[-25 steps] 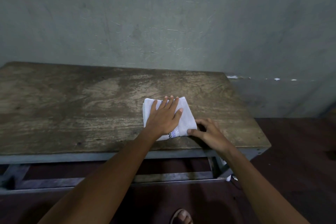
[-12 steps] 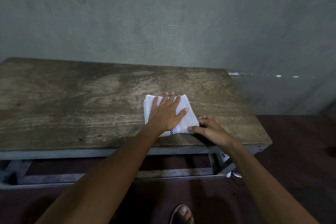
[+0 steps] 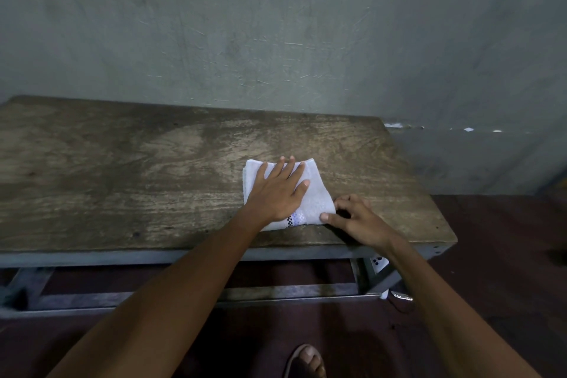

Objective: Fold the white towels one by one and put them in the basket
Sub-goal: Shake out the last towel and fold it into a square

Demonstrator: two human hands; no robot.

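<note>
A folded white towel (image 3: 316,193) with a small checkered strip lies on the right part of the wooden table (image 3: 122,178), near its front edge. My left hand (image 3: 279,193) lies flat on top of the towel with straight, spread fingers and covers most of it. My right hand (image 3: 359,221) is at the towel's near right corner. Its thumb is on the front edge and its curled fingers are at the right edge, pinching the corner. No basket is in view.
The table stands against a grey wall (image 3: 276,40) on a metal frame (image 3: 184,255). A white thing with dark holes (image 3: 379,261) peeks out behind the right table leg. My sandalled foot (image 3: 306,362) is on the dark red floor below.
My right hand's fingers have curled in closer around the towel's near right corner. My left hand stays flat on the towel.
</note>
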